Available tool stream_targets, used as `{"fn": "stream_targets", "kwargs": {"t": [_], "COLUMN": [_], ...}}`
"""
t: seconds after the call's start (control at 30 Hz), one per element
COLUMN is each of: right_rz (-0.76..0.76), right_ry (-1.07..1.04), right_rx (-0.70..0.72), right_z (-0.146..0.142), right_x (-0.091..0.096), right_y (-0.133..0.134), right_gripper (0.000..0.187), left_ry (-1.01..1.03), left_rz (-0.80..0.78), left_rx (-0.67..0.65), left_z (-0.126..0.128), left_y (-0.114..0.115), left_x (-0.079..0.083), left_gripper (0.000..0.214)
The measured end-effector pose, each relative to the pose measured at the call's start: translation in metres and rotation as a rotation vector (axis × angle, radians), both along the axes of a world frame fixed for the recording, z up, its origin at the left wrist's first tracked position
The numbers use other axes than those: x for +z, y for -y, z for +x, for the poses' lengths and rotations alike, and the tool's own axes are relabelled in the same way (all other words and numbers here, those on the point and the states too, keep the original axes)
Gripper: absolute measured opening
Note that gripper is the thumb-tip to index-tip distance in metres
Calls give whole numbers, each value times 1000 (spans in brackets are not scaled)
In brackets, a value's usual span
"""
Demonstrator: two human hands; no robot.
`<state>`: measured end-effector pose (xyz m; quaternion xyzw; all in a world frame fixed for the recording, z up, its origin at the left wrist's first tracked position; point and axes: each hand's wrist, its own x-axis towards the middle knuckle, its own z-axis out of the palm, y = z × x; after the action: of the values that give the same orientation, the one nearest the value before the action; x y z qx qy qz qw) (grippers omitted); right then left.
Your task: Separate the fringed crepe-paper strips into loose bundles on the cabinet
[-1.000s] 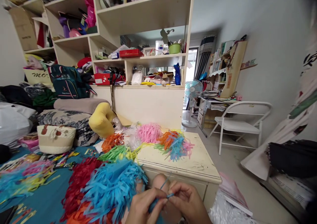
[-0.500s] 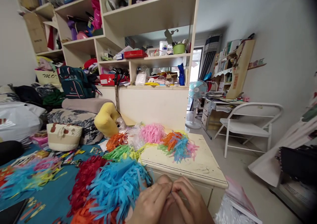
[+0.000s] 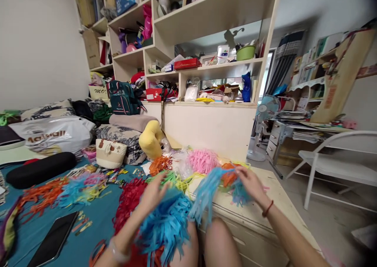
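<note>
In my right hand point(image 3: 249, 182) a bunch of blue fringed streamers point(image 3: 206, 192) is pinched at its top end, and the strips hang to the left above the cabinet edge and my knees. My left hand point(image 3: 156, 191), slightly blurred, is over a big heap of blue streamers point(image 3: 167, 227), fingers apart and holding nothing; whether it touches the heap I cannot tell. Beside that heap lies a dark red streamer pile point(image 3: 128, 202). Green streamers point(image 3: 172, 178) are just behind my left hand. Partly hidden by my right hand, a multicoloured streamer bunch point(image 3: 240, 192) rests on the cabinet top.
A pink streamer pile point(image 3: 203, 161) sits at the back of the cream cabinet point(image 3: 265, 204). On the teal bedsheet point(image 3: 97, 223) at left are a phone point(image 3: 53, 239), a black case point(image 3: 41, 169) and another multicoloured bunch point(image 3: 79, 190). A white folding chair point(image 3: 338, 161) stands right.
My hands, together at the front before, are now spread apart. The right has moved up and right and holds blue streamers; the left is over the blue heap. The view has turned left.
</note>
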<state>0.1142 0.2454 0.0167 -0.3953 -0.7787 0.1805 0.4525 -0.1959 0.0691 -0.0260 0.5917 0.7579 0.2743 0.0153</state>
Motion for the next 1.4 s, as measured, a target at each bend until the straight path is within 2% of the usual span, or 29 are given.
{"fn": "stream_targets", "kwargs": {"t": [0.1,0.17,0.23,0.3,0.4,0.47,0.57,0.67,0.77,0.87,0.93,1.03,1.2,1.3,1.4], "right_rz": [-17,-32,-33,1,105,172,229,238,232,247,264,262,209,184,143], "right_ry": [-54,-38,3,40,67,78,91,101,121,167,203,230,221,195,135], "right_rx": [-292,-389,-411,-389,-305,-209,-33,139,302,452,527,576,618,643,617], "right_z": [26,38,39,30,5,-14,-48,-93,-141,-171,-178,-178,-184,-179,-168], "right_x": [14,12,1,-15,-36,-46,-54,-61,-71,-79,-83,-86,-91,-91,-88], "right_y": [-71,-101,-114,-113,-96,-81,-54,-20,21,59,75,84,91,95,90], "right_gripper": [18,19,18,17,19,20,23,25,24,22,20,19,20,20,21], "left_ry": [-5,-2,-5,-22,-69,-103,-159,-199,-189,-153,-110,-45,57,162,306], "left_rz": [-205,-355,-460,-503,-476,-427,-334,-262,-284,-388,-479,-575,-543,-452,-287], "left_rx": [177,206,220,248,324,377,440,431,355,340,347,338,360,366,324], "left_z": [-87,-122,-137,-140,-142,-150,-165,-166,-152,-146,-150,-158,-157,-176,-210], "left_y": [-2,-1,-1,-4,-9,-9,-4,-9,-26,-42,-46,-44,-40,-25,9], "left_x": [-15,-36,-61,-85,-104,-104,-93,-85,-86,-88,-87,-88,-94,-79,-53], "left_gripper": [24,25,25,25,26,26,27,30,31,30,29,28,30,27,22]}}
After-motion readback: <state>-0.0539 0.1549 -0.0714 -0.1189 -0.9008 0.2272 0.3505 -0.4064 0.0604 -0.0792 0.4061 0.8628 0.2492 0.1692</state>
